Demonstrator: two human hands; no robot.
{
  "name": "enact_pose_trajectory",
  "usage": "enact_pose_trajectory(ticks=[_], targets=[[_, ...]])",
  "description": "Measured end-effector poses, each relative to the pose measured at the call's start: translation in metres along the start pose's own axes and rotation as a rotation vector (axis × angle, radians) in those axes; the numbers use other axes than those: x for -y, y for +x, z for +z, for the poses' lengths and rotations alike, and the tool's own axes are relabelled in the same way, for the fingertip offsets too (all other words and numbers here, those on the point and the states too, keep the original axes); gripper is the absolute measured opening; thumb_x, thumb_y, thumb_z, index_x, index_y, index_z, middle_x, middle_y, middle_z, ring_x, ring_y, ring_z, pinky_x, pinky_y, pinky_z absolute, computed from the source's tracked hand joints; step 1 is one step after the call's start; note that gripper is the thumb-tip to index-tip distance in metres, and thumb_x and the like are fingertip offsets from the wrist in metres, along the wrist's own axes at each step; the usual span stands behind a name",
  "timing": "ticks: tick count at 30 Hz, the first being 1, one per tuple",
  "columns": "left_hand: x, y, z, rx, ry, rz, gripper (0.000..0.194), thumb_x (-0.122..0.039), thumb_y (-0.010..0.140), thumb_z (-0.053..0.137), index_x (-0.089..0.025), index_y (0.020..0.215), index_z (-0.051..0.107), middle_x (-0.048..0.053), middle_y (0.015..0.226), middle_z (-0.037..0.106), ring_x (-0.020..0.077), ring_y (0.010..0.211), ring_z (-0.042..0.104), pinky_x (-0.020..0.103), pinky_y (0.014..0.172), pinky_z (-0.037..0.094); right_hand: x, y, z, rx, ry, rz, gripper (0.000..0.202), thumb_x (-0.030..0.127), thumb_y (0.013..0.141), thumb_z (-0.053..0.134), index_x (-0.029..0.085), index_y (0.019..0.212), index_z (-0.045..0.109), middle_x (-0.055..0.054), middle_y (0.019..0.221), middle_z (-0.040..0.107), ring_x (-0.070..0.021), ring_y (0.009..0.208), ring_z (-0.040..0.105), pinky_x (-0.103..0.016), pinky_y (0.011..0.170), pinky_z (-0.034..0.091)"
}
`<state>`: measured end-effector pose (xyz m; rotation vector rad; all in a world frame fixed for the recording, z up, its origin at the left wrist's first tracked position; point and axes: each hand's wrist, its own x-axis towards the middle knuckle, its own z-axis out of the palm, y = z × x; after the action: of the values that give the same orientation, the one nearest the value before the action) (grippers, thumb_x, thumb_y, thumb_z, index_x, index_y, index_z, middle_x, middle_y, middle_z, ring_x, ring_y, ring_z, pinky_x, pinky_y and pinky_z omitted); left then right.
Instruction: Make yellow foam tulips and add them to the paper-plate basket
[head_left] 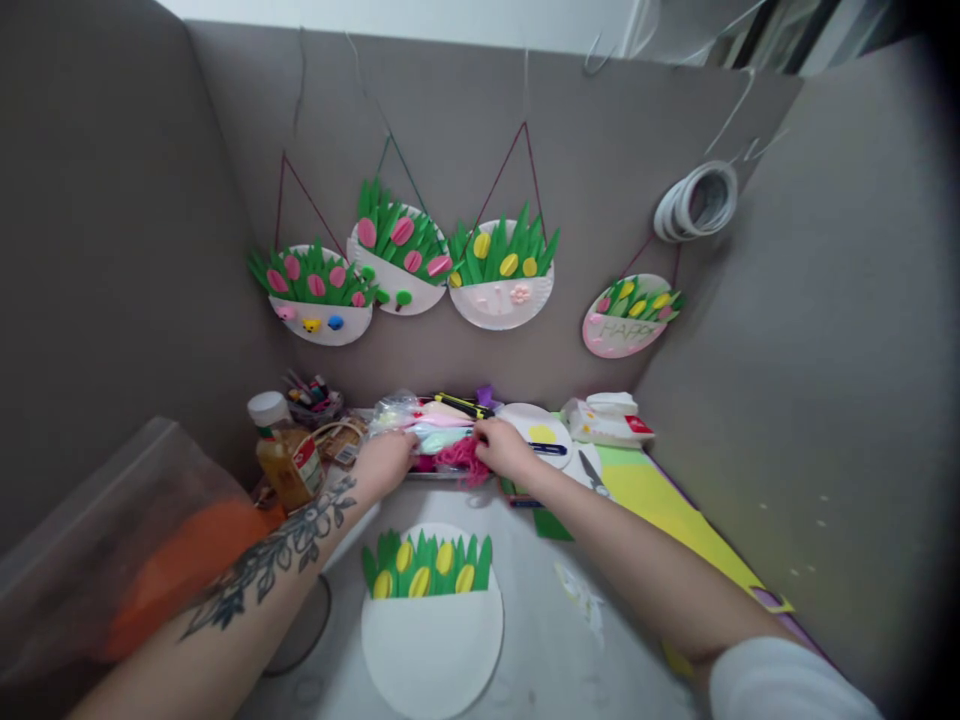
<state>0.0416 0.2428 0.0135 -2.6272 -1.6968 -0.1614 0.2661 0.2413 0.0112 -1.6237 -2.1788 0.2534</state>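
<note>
My left hand (386,462) and my right hand (504,447) both reach into a pile of craft supplies (439,425) at the back of the desk. The right hand's fingers rest on a tangle of pink yarn (459,457); whether they grip it is unclear. My left hand touches pale bags and packets in the pile. Nearer me lies a white paper plate basket (431,630) with green paper grass and yellow tulips (427,570) tucked in its top.
Several finished plate baskets (501,280) hang on the grey partition, beside tape rolls (697,202). A bottle (285,455), a pen cup (311,392), scissors (594,472), a tissue pack (609,420), yellow and green sheets (675,510) and a plastic bag with something orange (135,560) surround the desk.
</note>
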Motion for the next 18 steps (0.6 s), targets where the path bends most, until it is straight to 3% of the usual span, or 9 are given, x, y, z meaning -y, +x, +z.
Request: enact_pose_trajectory(ticks=[3, 5, 8, 11, 15, 18], targets=[[0.006, 0.000, 0.005, -0.003, -0.017, -0.013, 0.024, -0.037, 0.081, 0.048, -0.021, 0.090, 0.064, 0.011, 0.091, 0.067, 0.0251, 0.089, 0.061, 0.031, 0.074, 0.043, -0.019, 0.005, -0.011, -0.090, 0.170, 0.084, 0.019, 0.009, 0.069, 0.047, 0.016, 0.080, 0.062, -0.002, 0.075, 0.064, -0.0149, 0.070, 0.055, -0.023, 0.065, 0.038], [0.007, 0.000, 0.008, -0.018, -0.038, -0.028, 0.026, -0.037, 0.082, 0.047, -0.021, 0.092, 0.065, 0.010, 0.094, 0.067, 0.0249, 0.090, 0.060, 0.030, 0.074, 0.043, -0.025, 0.004, -0.015, -0.062, 0.212, 0.066, 0.020, 0.011, 0.070, 0.049, 0.017, 0.083, 0.062, -0.002, 0.078, 0.064, -0.0144, 0.070, 0.055, -0.023, 0.065, 0.038], [0.005, -0.002, 0.010, -0.025, -0.069, -0.056, 0.027, -0.036, 0.082, 0.047, -0.021, 0.095, 0.065, 0.010, 0.096, 0.067, 0.0240, 0.092, 0.060, 0.030, 0.077, 0.042, -0.019, -0.001, -0.011, 0.036, 0.141, -0.078, 0.021, 0.023, 0.071, 0.058, 0.017, 0.090, 0.062, -0.005, 0.089, 0.062, -0.0172, 0.081, 0.054, -0.025, 0.071, 0.038], [0.003, -0.005, 0.011, -0.036, -0.083, -0.054, 0.027, -0.035, 0.081, 0.048, -0.021, 0.097, 0.064, 0.010, 0.097, 0.067, 0.0235, 0.094, 0.058, 0.030, 0.079, 0.041, -0.005, -0.005, 0.002, 0.032, -0.009, -0.097, 0.038, 0.037, 0.069, 0.064, 0.016, 0.099, 0.058, -0.009, 0.097, 0.058, -0.0218, 0.090, 0.050, -0.029, 0.077, 0.036], [0.006, -0.006, 0.011, -0.050, -0.109, -0.078, 0.027, -0.037, 0.083, 0.045, -0.020, 0.091, 0.065, 0.010, 0.093, 0.068, 0.0229, 0.090, 0.059, 0.029, 0.076, 0.040, 0.005, -0.001, 0.015, 0.031, -0.101, -0.053, 0.036, 0.018, 0.062, 0.063, 0.016, 0.096, 0.053, -0.009, 0.091, 0.058, -0.0215, 0.085, 0.050, -0.028, 0.072, 0.036], [0.015, -0.001, 0.010, -0.070, -0.206, -0.138, 0.030, -0.038, 0.083, 0.042, -0.018, 0.084, 0.065, 0.010, 0.085, 0.068, 0.0220, 0.082, 0.060, 0.027, 0.070, 0.040, -0.003, 0.005, 0.012, -0.052, 0.162, 0.019, 0.027, 0.015, 0.060, 0.056, 0.018, 0.086, 0.050, -0.001, 0.079, 0.056, -0.0163, 0.072, 0.050, -0.025, 0.063, 0.037]])
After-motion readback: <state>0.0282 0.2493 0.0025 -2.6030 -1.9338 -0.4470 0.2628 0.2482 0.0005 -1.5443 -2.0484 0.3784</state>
